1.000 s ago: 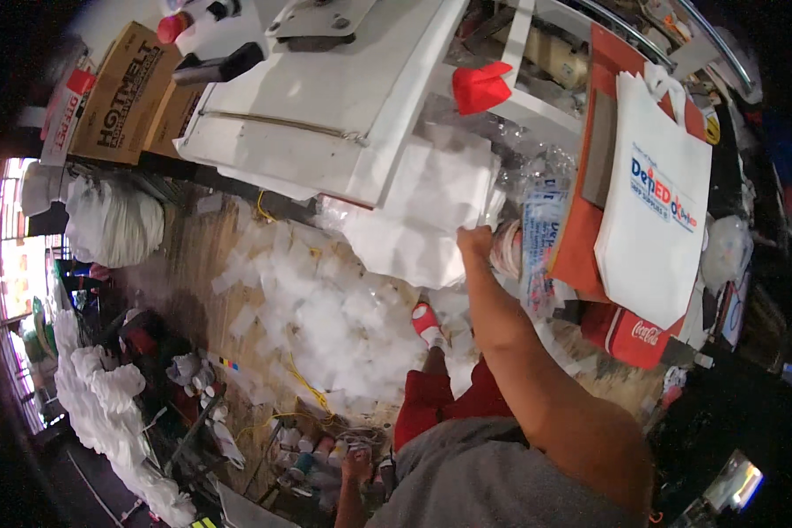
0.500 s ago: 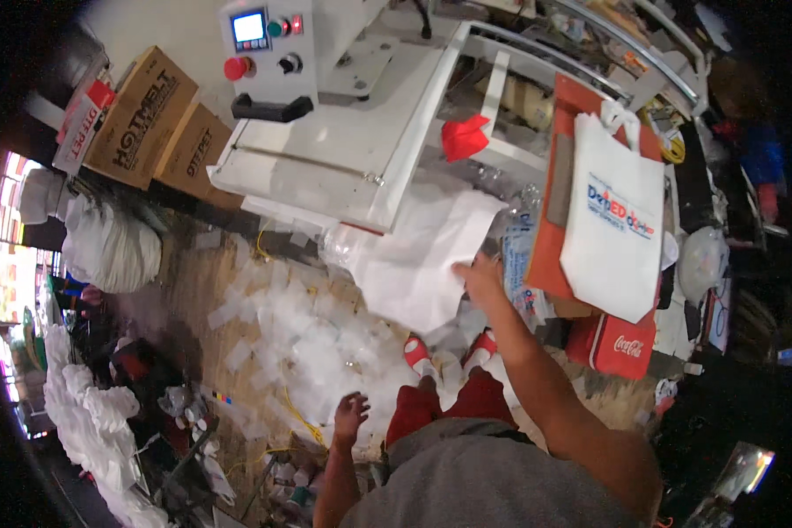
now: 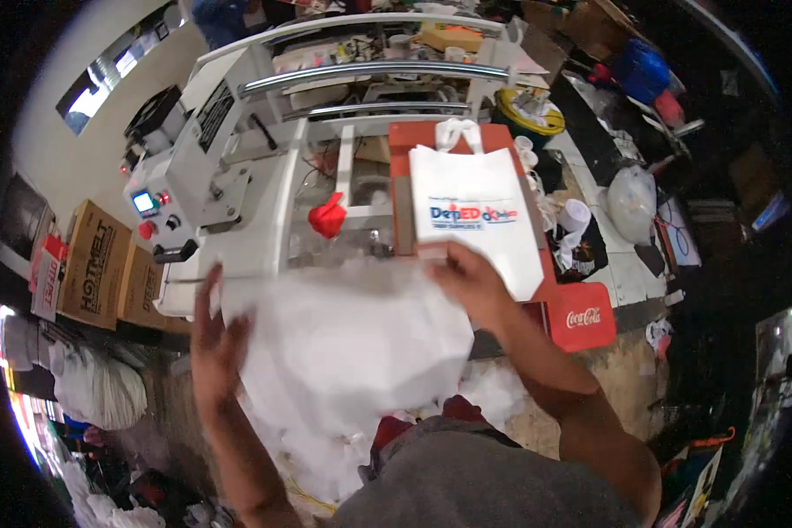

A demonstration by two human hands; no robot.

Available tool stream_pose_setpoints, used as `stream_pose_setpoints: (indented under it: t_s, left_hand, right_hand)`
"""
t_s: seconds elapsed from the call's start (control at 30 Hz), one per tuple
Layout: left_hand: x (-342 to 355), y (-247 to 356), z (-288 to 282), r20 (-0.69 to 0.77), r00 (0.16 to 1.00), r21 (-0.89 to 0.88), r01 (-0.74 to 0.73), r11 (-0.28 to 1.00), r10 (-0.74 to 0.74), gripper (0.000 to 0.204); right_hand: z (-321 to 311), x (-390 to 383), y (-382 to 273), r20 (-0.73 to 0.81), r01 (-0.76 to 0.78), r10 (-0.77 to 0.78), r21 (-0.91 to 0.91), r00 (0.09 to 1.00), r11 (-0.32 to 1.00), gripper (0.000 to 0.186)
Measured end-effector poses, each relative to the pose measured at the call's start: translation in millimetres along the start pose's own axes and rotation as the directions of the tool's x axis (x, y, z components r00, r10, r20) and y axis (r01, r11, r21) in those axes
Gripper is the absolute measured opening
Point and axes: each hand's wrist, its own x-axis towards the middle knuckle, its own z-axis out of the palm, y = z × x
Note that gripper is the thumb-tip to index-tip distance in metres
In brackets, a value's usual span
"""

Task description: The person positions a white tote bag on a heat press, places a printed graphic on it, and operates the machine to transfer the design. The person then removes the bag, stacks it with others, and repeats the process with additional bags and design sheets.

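Note:
A white fabric bag, smeared by motion, hangs in front of my body. My right hand is closed on its upper right edge. At the bag's left side is my left hand, fingers apart and slightly blurred; it holds nothing. Beyond the right hand, a white bag with a blue and red print lies flat on an orange-brown board, its handles toward the far end.
At left stands a white press machine with a small screen and buttons. A red cloth hangs on its frame. Cardboard boxes are stacked on the left. A red box sits right of the board, near a plastic bag.
The view has tilted up toward the machine. My right hand has brought the white bag up from low by the machine to in front of me. My left hand has risen beside it.

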Motion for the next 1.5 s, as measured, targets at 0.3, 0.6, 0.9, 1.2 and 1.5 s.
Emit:
stream_pose_setpoints:
  t_s: [0.3,0.6,0.9,1.2,1.5]
  left_hand:
    - [139.5,93.2,164.8,-0.102,0.025,0.723,-0.684,0.091,0.994,0.034]
    - [170.0,-239.0,319.6,0.311,0.920,0.915,-0.221,0.337,-0.240,0.051]
    - [128.1,-257.9,321.6,0.168,0.980,0.902,-0.197,0.385,0.108,0.050]
    - [118.6,-238.3,321.2,0.180,0.959,0.885,-0.255,0.389,0.219,0.049]
    - [161.2,-255.6,355.1,0.374,0.913,0.874,-0.406,0.267,0.167,0.060]
  right_hand:
    - [-179.0,-3.6,-113.9,-0.178,0.546,-0.984,-0.823,0.010,0.155,0.041]
    - [-249.6,104.4,138.3,-0.314,-0.214,-0.157,-0.865,0.936,0.453,0.038]
    - [-242.8,83.8,205.9,-0.353,-0.082,-0.453,-0.853,0.819,0.515,0.038]
    - [-232.3,67.6,189.2,-0.403,-0.169,-0.407,-0.849,0.820,0.500,0.049]
    - [-238.1,150.6,176.9,-0.188,-0.079,-0.306,-0.939,0.933,0.336,0.071]
